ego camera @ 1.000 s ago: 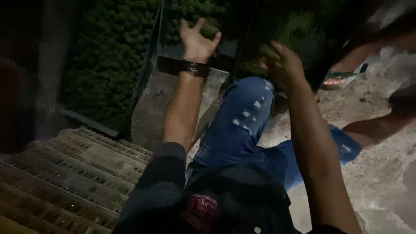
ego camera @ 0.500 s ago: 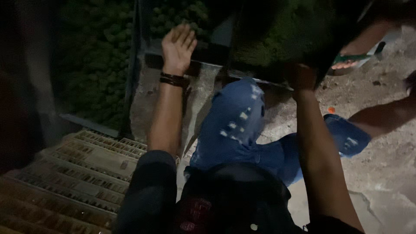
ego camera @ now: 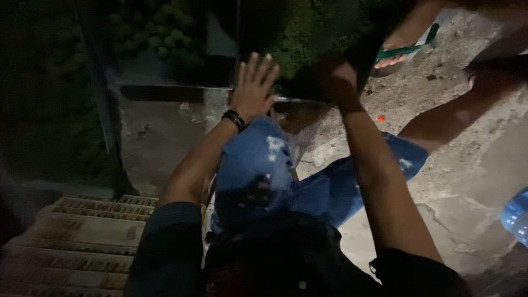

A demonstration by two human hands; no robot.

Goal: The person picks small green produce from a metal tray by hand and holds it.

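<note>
My left hand (ego camera: pixel 254 87) lies flat, fingers spread, against the near edge of a dark crate (ego camera: pixel 308 66) filled with small green fruit (ego camera: pixel 300 38). It wears a black wristband. My right hand (ego camera: pixel 338 81) is curled over the same crate's edge a little to the right, gripping it. The crate sits tilted above my raised knee in torn blue jeans (ego camera: pixel 256 165). The scene is very dim.
Another crate of green fruit (ego camera: pixel 159 33) stands at the upper left behind a metal frame (ego camera: pixel 165 91). A slatted yellow crate (ego camera: pixel 82 236) lies at lower left. Another person's foot in a green sandal (ego camera: pixel 404 49) and leg (ego camera: pixel 456 113) are at upper right on bare ground.
The view has dropped and shifted right. My left hand moved from open in the air onto the crate's edge. My right hand stays on the crate, which has come closer over my knee.
</note>
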